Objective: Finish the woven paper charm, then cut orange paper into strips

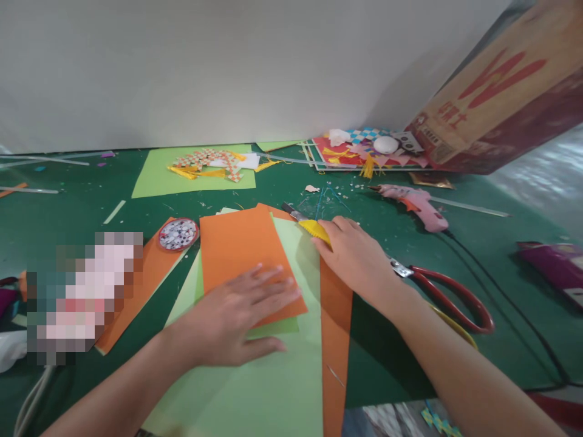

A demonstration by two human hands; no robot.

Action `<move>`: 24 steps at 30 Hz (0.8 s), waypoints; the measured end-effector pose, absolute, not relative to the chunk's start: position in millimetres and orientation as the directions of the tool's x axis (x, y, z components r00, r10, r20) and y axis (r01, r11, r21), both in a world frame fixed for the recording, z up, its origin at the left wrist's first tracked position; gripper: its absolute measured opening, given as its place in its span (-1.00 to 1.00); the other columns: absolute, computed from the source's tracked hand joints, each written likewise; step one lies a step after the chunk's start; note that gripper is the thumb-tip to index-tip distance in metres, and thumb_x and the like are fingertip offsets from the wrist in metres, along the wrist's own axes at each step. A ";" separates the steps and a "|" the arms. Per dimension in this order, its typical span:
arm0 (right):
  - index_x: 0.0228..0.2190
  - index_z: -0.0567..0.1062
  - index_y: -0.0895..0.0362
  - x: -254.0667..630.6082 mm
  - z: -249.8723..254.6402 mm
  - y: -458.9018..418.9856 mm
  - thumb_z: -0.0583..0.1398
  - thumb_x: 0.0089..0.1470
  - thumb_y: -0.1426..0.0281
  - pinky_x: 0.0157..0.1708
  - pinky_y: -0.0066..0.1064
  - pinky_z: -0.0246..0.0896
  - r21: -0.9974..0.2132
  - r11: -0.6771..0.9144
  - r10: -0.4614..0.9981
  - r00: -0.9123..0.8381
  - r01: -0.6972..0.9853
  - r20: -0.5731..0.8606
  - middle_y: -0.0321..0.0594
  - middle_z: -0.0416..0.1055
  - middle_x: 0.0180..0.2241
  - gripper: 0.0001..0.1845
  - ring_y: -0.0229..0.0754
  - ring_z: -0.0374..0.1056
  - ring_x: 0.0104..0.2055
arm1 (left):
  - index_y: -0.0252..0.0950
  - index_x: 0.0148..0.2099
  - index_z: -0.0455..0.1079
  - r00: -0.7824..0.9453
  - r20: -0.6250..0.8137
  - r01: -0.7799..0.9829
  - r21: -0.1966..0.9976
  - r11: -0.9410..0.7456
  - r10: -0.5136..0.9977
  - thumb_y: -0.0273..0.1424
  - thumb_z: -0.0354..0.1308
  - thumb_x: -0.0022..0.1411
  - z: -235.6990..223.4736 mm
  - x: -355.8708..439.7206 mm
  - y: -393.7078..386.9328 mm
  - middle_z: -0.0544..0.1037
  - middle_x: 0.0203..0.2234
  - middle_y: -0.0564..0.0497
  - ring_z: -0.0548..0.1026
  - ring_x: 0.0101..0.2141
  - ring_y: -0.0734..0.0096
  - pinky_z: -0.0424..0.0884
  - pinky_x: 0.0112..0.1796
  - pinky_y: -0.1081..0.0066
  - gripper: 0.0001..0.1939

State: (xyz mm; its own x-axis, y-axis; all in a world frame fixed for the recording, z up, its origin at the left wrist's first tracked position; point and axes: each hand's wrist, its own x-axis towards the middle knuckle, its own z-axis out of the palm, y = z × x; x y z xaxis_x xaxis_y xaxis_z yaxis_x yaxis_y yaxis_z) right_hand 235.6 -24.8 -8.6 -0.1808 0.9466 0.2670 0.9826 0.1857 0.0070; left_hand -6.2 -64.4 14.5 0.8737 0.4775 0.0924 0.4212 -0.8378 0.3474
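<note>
An orange sheet [248, 261] lies on top of a pale green sheet [273, 376] in the middle of the counter [82, 212], and the left hand [241, 318] rests flat on it, fingers spread and open, pressing down its near right corner without gripping anything. Just to the right, the right hand [357, 258] is closed around a yellow-handled knife [310, 226], whose metal tip points up and away toward the far side; the blade seems to sit at the green sheet's upper right edge, though the hand hides most of the handle. Under the right hand a long orange strip [336, 340] runs down toward the near edge beside the green sheet. Red-handled scissors [449, 294] lie just right of that wrist, partly tucked beneath it. To the left of the orange sheet sits a round lid of googly eyes [178, 234], resting on another orange piece [136, 291]. Farther back, a light green sheet [150, 176] carries woven paper scraps [209, 162]. A pink glue gun [416, 205] lies to the right rear, its black cord trailing toward the near edge, and behind it a cardboard box [496, 103] leans over a pile of coloured craft bits [364, 149].
</note>
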 end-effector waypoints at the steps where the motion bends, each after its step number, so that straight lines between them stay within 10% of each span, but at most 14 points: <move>1: -0.22 0.45 0.23 235.2 -7.9 -24.9 0.03 0.13 0.40 -0.23 -0.26 0.24 -0.006 0.173 0.952 -0.165 0.985 0.259 -0.03 0.41 -0.30 -0.74 0.00 0.34 -0.22 | -0.33 0.27 0.10 0.862 0.095 0.451 0.302 -0.840 0.498 -0.16 -0.03 0.31 12.2 -6.5 -64.3 0.17 0.23 -0.08 0.09 0.24 0.21 0.07 0.21 0.16 -0.43; 24: -0.28 0.35 0.08 251.5 21.1 -54.8 0.06 0.02 0.39 -0.33 -0.30 0.24 -0.352 0.205 0.963 -0.123 0.913 0.241 -0.15 0.42 -0.25 -0.83 -0.07 0.38 -0.27 | -0.33 -0.05 0.46 0.757 0.290 0.524 0.267 -0.809 0.586 -0.24 -0.04 0.34 3.3 -10.0 -61.0 0.48 0.01 -0.11 0.41 0.05 0.24 0.40 0.04 0.22 -0.65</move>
State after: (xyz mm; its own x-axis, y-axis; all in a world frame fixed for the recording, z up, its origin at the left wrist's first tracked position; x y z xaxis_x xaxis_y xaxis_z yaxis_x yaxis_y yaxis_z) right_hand 251.5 -54.8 21.1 -0.1231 0.9627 0.2410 0.9132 0.2049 -0.3522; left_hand -10.0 -61.0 3.3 0.7567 0.5857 0.2904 0.5237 -0.8090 0.2669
